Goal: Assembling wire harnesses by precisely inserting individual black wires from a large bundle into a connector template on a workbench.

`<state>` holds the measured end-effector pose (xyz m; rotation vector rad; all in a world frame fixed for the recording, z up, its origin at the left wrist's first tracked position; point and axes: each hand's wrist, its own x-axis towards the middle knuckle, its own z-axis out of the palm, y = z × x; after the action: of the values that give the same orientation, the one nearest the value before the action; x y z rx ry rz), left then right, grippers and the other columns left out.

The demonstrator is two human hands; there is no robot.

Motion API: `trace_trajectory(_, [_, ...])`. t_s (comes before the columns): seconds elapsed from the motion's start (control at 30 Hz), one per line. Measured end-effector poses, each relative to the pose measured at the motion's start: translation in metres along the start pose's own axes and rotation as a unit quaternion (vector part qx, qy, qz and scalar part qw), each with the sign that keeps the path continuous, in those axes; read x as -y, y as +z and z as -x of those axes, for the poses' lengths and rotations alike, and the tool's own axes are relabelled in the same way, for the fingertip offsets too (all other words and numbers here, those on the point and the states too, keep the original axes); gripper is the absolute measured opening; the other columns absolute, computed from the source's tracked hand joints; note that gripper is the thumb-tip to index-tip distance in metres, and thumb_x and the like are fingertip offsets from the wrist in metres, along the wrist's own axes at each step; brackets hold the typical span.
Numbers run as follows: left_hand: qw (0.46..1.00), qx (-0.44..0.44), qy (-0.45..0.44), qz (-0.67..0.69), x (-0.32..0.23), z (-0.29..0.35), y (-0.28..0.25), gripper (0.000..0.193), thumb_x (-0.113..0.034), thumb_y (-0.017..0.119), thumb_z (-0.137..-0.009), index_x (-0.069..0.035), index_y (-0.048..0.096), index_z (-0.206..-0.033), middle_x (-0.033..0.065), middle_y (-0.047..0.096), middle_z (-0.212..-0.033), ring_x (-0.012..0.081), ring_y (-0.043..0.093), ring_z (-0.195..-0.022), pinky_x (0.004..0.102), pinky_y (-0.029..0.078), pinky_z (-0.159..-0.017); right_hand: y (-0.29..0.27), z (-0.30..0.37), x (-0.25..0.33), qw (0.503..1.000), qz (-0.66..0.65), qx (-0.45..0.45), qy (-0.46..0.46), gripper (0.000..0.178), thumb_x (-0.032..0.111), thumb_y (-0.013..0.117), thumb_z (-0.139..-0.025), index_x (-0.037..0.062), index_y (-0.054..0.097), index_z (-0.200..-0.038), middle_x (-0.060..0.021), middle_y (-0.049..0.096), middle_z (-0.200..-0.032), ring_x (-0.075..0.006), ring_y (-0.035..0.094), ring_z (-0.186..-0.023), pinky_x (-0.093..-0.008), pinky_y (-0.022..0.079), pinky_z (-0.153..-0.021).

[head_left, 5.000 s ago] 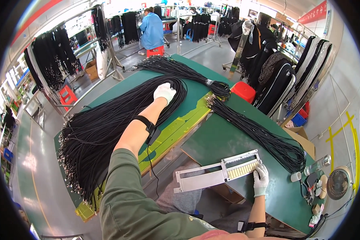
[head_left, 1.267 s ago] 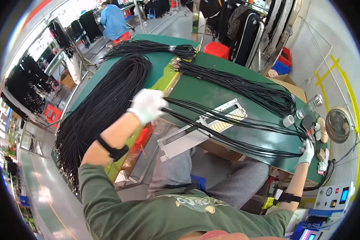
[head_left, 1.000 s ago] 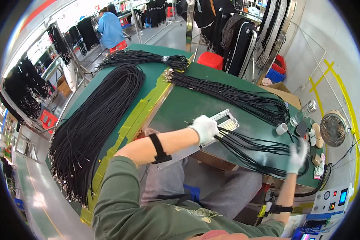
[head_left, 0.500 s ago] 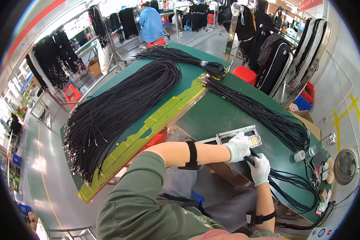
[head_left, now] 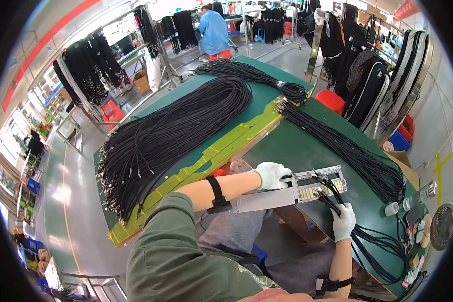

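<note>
A long pale fixture [head_left: 264, 201] lies along the front of the green table, with an open metal frame and a row of light slots at its right end. My left hand [head_left: 272, 176], in a white glove, is at its upper edge beside the frame, fingers curled on it. Gloved too, my right hand [head_left: 343, 221] is closed round a bundle of black cables [head_left: 329, 204]. The bundle's metal-tipped ends lie over the slots. Its tails [head_left: 375, 241] loop away to the right across the table; whether any tip sits in a slot is too small to tell.
A large heap of black cables [head_left: 171, 131] covers the left table, bordered by a yellow-taped ledge [head_left: 196, 173]. Another bundle [head_left: 342, 141] lies beyond the fixture. At right are a glass jar [head_left: 420, 196], a white cup [head_left: 391, 208] and a fan [head_left: 444, 226]. A person in blue [head_left: 214, 32] sits behind.
My left hand has moved off the cables, leftward to the fixture's edge, uncovering the slots. My right hand still grips the bundle, whose ends now show. The whole view has shifted slightly.
</note>
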<state>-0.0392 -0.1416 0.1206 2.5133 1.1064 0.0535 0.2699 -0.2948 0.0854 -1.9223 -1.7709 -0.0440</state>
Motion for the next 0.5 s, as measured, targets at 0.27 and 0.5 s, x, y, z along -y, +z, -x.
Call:
trace_trajectory(0.27, [0.998,0.019,-0.016,-0.059,-0.011,0.006,0.022,0.069,-0.033,0.058,-0.085,-0.011,0.038,-0.148,0.0195,0.069,-0.082,0.0389,0.068,-0.071,0.0488,0.055,-0.063,0.008,0.001,0.004,1.0,-0.009,-0.016,-0.007,0.018,0.009,0.076,-0.071,0.0098,0.071,-0.089,-0.01,0.062,-0.093,-0.0334,0.062,-0.088,-0.0421,0.05,-0.076])
trace_trajectory(0.5, [0.992,-0.019,-0.089,0.087,-0.04,0.044,0.055,0.077,-0.028,0.058,-0.087,-0.001,0.027,-0.152,0.022,0.069,-0.084,0.039,0.068,-0.074,0.049,0.054,-0.067,0.009,-0.001,0.006,1.0,0.004,0.005,-0.022,0.024,0.008,0.077,-0.068,0.0073,0.07,-0.091,-0.0115,0.062,-0.096,-0.0341,0.061,-0.093,-0.0431,0.049,-0.081])
